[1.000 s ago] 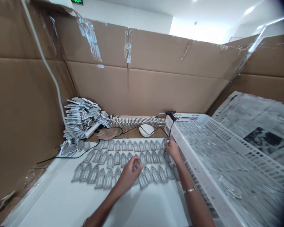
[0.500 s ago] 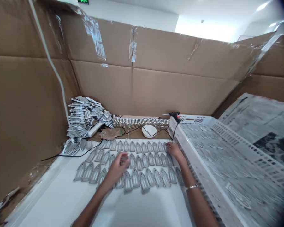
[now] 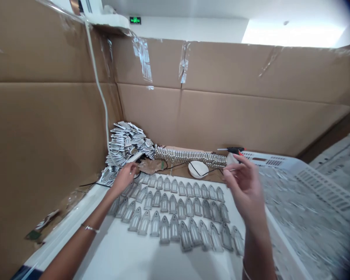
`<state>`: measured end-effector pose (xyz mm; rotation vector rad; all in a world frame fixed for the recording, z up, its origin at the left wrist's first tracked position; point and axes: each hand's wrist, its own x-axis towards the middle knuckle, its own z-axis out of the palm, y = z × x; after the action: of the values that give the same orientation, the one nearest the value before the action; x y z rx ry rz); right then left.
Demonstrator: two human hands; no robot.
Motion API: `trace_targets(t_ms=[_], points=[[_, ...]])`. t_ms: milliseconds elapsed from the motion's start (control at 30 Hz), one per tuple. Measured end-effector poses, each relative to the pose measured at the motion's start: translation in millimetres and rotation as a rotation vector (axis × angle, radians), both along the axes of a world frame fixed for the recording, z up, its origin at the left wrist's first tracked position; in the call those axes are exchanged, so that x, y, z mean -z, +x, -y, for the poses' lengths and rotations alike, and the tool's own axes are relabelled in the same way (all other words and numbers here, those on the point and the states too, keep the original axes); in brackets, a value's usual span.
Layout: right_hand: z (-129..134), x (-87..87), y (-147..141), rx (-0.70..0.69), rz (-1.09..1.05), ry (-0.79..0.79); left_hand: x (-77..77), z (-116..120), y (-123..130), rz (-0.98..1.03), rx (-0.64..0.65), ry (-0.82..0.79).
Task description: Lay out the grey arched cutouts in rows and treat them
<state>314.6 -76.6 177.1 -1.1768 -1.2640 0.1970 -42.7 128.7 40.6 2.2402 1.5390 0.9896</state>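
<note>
Black cord (image 3: 194, 169) crosses bowl (image 3: 202, 168) beyond 3 arched-piece rows (image 3: 164, 203).

Workshop: cardboard walls (image 3: 239, 124), glue gun (image 3: 235, 149), piled parts (image 3: 124, 140)

- I get white glare above the cardboard wall (image 3: 221, 124).
- Soft shadows on the tabletop (image 3: 128, 252) before it.
- Right hand (image 3: 249, 190) below it, blurred.
- Dark edge right of it.
</note>
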Motion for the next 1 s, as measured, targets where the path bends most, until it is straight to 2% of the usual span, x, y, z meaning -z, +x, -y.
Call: trace_targets(t_ms=[100, 200, 400, 500, 567, 700, 1000], points=[[25, -17.8, -13, 0.054, -0.024, 0.115, -9.0, -10, 11, -0.033, 0.030, 0.012], [36, -24.3, -11, 0.129, -0.058, 0.184, -15.3, -13, 44, -0.065, 0.150, 0.019], [45, -36.3, -5, 0.348, -0.151, 0.347, -12.2, -17, 167, -0.158, 0.512, 0.027], [52, -39.8, -1, 0.358, -0.165, 0.379, -3.9, -21, 221, -0.247, 0.620, 0.043], [57, -40.9, 2, 0.365, -0.177, 0.389, 1.4, -24, 244, -0.311, 0.669, 0.068], [65, -43.0, 10, 0.391, -0.197, 0.411, 6.5, -23, 266, -0.417, 0.744, 0.135], [69, -45.4, 24, 0.433, -0.230, 0.477, 12.9, -22, 281, -0.529, 0.832, 0.208]])
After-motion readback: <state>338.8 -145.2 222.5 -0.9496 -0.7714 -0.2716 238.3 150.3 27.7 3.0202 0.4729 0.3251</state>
